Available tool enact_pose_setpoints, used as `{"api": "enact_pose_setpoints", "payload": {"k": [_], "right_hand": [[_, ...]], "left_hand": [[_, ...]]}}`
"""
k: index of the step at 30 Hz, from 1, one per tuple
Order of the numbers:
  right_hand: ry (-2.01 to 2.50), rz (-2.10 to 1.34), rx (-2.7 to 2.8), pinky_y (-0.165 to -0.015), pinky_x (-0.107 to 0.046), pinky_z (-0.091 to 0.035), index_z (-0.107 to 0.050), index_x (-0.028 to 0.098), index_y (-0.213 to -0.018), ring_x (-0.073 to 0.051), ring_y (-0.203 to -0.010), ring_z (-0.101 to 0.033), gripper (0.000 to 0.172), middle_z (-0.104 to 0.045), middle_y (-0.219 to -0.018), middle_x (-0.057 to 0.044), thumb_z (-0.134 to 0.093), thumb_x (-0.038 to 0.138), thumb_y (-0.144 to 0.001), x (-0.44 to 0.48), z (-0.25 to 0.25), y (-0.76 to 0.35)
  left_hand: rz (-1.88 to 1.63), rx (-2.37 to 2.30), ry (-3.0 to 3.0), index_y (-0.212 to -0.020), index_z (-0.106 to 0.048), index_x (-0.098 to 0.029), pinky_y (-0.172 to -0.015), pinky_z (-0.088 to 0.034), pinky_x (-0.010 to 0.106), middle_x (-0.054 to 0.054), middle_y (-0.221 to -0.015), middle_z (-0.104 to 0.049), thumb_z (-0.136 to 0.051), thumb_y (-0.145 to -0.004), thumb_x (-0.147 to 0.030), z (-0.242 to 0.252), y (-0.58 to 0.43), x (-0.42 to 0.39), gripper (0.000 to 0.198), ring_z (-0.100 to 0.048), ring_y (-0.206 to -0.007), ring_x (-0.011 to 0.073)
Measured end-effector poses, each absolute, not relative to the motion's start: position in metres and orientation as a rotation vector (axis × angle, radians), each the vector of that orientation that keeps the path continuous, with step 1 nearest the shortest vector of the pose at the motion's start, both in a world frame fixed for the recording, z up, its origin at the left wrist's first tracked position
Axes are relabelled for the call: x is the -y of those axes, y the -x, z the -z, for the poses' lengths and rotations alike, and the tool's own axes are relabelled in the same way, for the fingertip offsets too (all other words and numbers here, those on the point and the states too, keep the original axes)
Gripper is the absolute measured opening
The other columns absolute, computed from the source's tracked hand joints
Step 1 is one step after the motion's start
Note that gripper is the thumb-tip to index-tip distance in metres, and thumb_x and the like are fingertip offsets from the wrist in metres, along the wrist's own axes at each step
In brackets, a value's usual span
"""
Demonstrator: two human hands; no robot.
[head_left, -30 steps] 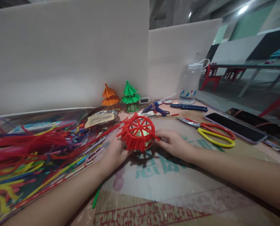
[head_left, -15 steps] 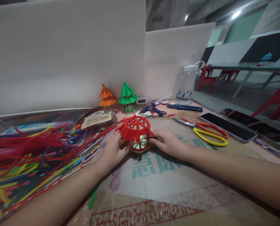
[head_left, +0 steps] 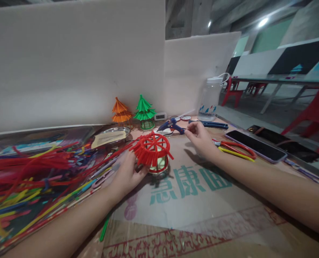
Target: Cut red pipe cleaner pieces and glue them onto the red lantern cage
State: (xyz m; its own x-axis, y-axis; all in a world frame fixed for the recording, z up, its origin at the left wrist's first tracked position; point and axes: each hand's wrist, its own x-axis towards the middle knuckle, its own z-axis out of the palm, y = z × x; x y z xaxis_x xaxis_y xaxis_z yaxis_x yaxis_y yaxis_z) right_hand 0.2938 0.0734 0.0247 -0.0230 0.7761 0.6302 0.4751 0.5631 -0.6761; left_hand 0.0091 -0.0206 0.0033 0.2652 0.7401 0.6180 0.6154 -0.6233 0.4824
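Note:
A small red pavilion model (head_left: 155, 150), with a fringed pipe-cleaner roof, a spoked round top and a pale base, stands low over the table. My left hand (head_left: 131, 170) grips its left side, fingers partly hidden under the fringe. My right hand (head_left: 199, 138) is off the model, at the end of the handle of a blue glue gun (head_left: 171, 125). Its thumb and fingers are curled together; what they hold, if anything, is hidden. An orange pagoda-like model (head_left: 121, 111) and a green one (head_left: 144, 111) stand at the back.
Many coloured pipe cleaners (head_left: 38, 172) spread across the left side. A metal dish (head_left: 124, 132) sits behind them. On the right are scissors (head_left: 237, 147), a phone (head_left: 256, 146), blue-handled pliers (head_left: 213, 124) and a water bottle (head_left: 209, 98). White panels (head_left: 76, 64) rise behind.
My right hand has let go of the red model and moved right and away from me, to the glue gun's handle. My left hand keeps its grip on the model.

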Motion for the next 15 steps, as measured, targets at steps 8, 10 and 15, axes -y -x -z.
{"api": "enact_pose_setpoints", "payload": {"k": [8,10,15], "right_hand": [[1.387,-0.32,1.92,-0.114,-0.045,-0.037,-0.046,0.011,-0.143,-0.032,-0.138,-0.047,0.063,-0.051,-0.148,-0.021,-0.063,0.032,-0.086,-0.139,-0.027,-0.302],[1.401,-0.347,1.965,-0.112,-0.043,-0.04,-0.046,0.01,-0.144,-0.032,-0.133,-0.052,0.066,-0.054,-0.145,-0.021,-0.066,0.033,-0.085,-0.151,-0.031,-0.295],[1.463,-0.393,2.068,-0.092,-0.037,-0.052,-0.064,0.013,-0.125,-0.029,-0.104,-0.069,0.049,-0.073,-0.116,-0.015,-0.072,0.035,-0.082,-0.167,-0.034,-0.278]], "left_hand": [[-1.215,-1.215,-2.461,-0.127,-0.056,-0.019,-0.104,-0.05,0.048,0.014,-0.13,-0.062,-0.06,-0.088,-0.024,0.001,-0.006,0.017,0.04,-0.059,-0.122,0.0306],[-1.202,-1.202,-2.515,-0.122,-0.059,-0.018,-0.102,-0.051,0.048,0.014,-0.125,-0.065,-0.058,-0.087,-0.024,-0.002,-0.007,0.018,0.035,-0.061,-0.117,0.0307],[-1.191,-1.205,-2.606,-0.11,-0.064,-0.016,-0.09,-0.056,0.046,0.015,-0.115,-0.069,-0.056,-0.088,-0.026,-0.007,-0.008,0.021,0.026,-0.066,-0.105,0.0308]]}}
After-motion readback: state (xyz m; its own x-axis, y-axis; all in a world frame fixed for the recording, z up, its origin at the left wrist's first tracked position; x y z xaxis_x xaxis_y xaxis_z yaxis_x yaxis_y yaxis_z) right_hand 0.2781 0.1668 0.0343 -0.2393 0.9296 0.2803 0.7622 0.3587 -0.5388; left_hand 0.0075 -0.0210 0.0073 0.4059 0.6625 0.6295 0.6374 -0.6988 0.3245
